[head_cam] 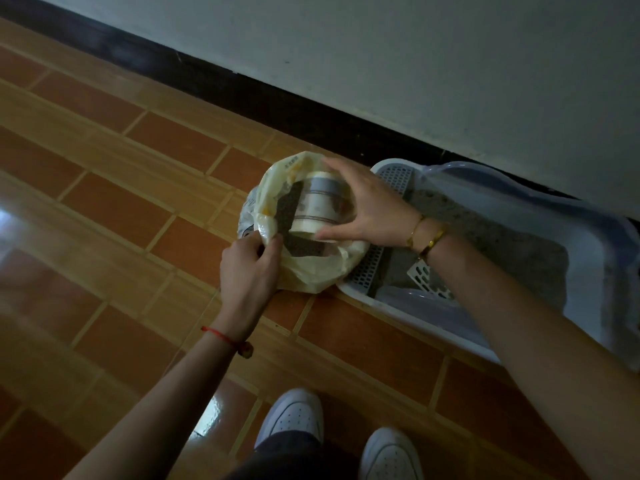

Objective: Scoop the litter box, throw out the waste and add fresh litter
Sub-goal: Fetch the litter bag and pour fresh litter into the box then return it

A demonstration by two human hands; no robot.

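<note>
A pale yellow plastic bag (311, 271) sits on the tiled floor beside the litter box (415, 317). My left hand (251, 268) pinches the bag's near rim and holds it open. My right hand (370, 209) grips a cream and grey cylindrical litter package (323, 206) that lies inside the bag's mouth. The white litter box has a perforated step (394, 178) and grey litter (485, 233) inside. A white slotted scoop (427, 280) lies in the box under my right wrist.
A translucent cover (519, 202) rests over the box's far side by the wall (415, 64) and its dark baseboard. My two white shoes (294, 417) stand on the floor just below the box.
</note>
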